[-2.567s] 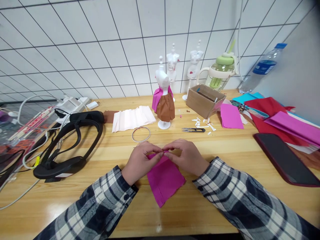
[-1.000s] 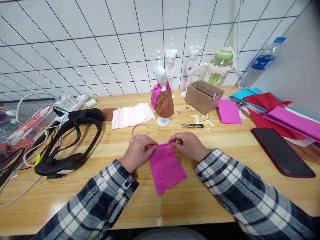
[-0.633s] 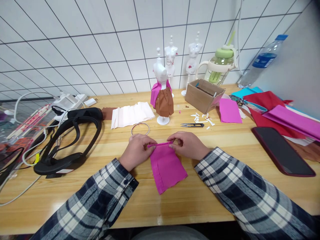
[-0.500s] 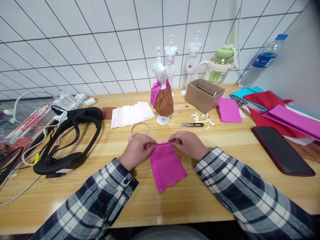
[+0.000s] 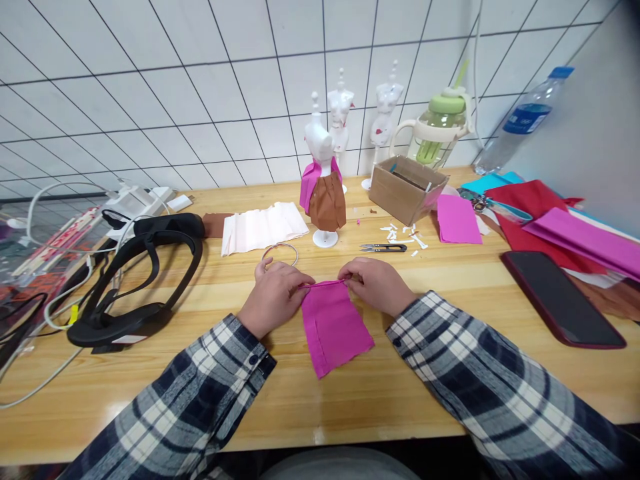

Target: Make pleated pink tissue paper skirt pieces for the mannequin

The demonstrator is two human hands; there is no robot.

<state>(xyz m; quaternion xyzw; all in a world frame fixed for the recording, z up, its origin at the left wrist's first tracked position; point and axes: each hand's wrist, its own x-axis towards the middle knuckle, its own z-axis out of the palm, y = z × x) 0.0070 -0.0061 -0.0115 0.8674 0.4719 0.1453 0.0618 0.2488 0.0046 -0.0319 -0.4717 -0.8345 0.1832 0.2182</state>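
Observation:
A magenta piece of fabric hangs toward me over the wooden table, its far edge folded into a narrow strip. My left hand pinches the left end of that fold, and my right hand pinches the right end. A stitched or creased line runs down the fabric's left side. Just beyond my left hand lies a thin ring. Past my right hand are black thread snips and several white scraps. A small white mannequin in a brown skirt and magenta cloth stands behind the fabric.
To the left sit a black headset and cables. Pale pleated fabric lies beyond my left hand. Behind stand a cardboard box, a green-lidded jug and more mannequins. At right are a phone, coloured cloths and a plastic bottle.
Both hands keep their pinch on the magenta fabric's fold. Its lower corner has shifted slightly up, and the left fingers have moved a little along the edge.

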